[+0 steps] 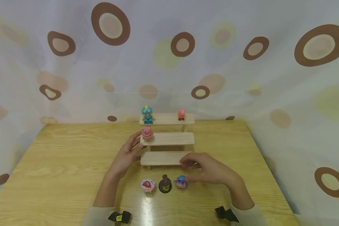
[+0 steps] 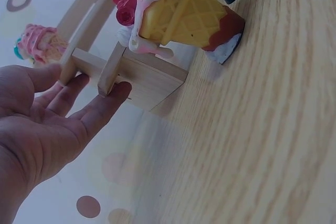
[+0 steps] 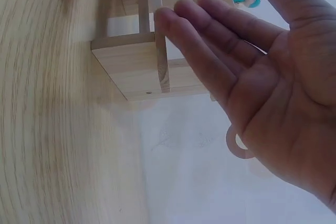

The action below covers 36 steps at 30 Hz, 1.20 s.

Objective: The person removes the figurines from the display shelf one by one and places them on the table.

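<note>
Shelf [image 1: 169, 118], three-tier, pale wood: standing on the table [image 1: 59, 169], clock centre. Looks stiff and light, likely to slide or tip if pushed unevenly; best held by both tier ends together, since toys stand loose on it.

Toys, probably light, firm plastic, smooth; hold round the body:
- Doll [image 1: 147, 115], 11 o'clock, top tier.
- Pink toy [image 1: 147, 133], towards 10 o'clock, middle tier [image 1: 172, 138].
- Cone [image 1: 148, 185], 7 o'clock, on the table.
- Bottle [image 1: 165, 184], 6 o'clock, on the table.
- Blue toy [image 1: 181, 181], 5 o'clock, on the table.
- Red toy [image 1: 181, 114], 1 o'clock, top tier.

Left hand [image 1: 126, 156], 8 o'clock: thumb and fingers lightly pinch the middle tier's left end; a lower finger reaches the bottom tier [image 1: 161, 158].

Right hand [image 1: 210, 169], 4 o'clock: fingers nearly straight, close together, grasping nothing; tips at the bottom tier's right end, contact unclear; thumb just beside the blue toy.
</note>
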Tool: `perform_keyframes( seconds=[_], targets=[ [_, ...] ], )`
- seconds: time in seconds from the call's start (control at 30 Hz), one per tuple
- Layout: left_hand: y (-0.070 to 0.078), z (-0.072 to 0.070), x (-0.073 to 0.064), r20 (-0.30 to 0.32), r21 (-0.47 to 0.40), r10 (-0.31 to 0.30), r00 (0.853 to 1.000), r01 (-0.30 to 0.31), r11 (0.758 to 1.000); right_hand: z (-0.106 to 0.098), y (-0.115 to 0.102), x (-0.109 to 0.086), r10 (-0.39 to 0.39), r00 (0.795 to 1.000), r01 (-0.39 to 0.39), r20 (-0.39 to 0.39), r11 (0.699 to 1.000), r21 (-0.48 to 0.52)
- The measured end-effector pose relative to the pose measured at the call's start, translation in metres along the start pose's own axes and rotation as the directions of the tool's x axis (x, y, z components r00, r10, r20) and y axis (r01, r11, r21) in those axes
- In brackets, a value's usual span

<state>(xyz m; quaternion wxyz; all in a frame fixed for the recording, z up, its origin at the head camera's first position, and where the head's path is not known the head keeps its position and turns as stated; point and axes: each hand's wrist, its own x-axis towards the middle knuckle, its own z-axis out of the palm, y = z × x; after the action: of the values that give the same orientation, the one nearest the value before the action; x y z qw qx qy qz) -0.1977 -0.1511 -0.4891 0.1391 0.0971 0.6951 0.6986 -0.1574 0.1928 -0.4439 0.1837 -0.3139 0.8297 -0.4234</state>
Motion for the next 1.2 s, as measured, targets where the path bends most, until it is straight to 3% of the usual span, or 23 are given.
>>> perform_keyframes(
  seconds=[0.23, 0.5, 0.7, 0.87, 0.97, 1.2],
  targets=[
    [0.002, -0.001, -0.001, 0.002, 0.005, -0.002, 1.000, 0.002, 1.000, 0.005, -0.001, 0.007, -0.063, 0.989, 0.071, -0.135, 0.996, 0.059],
    [0.001, -0.001, 0.000, 0.000, 0.017, 0.002, 1.000, -0.002, 1.000, 0.018, -0.006, 0.021, -0.062, 0.941, 0.118, -0.332, 0.981, 0.152],
    [0.001, -0.002, 0.000, -0.001, 0.011, -0.001, 1.000, 0.001, 1.000, 0.024, -0.010, 0.028, -0.016, 0.923, 0.105, -0.384, 0.972, 0.210],
    [-0.001, -0.003, 0.000, -0.009, 0.023, -0.001, 1.000, 0.001, 1.000, 0.025, -0.015, 0.034, 0.006, 0.908, 0.148, -0.418, 0.931, 0.333],
    [-0.001, -0.003, 0.000, -0.006, 0.026, 0.002, 1.000, -0.002, 1.000, 0.027, -0.019, 0.041, 0.009, 0.911, 0.160, -0.413, 0.914, 0.372],
    [-0.003, -0.002, 0.001, -0.009, 0.017, 0.005, 1.000, -0.005, 1.000, 0.030, -0.037, 0.051, -0.010, 0.915, 0.160, -0.404, 0.927, 0.340]
  ],
)
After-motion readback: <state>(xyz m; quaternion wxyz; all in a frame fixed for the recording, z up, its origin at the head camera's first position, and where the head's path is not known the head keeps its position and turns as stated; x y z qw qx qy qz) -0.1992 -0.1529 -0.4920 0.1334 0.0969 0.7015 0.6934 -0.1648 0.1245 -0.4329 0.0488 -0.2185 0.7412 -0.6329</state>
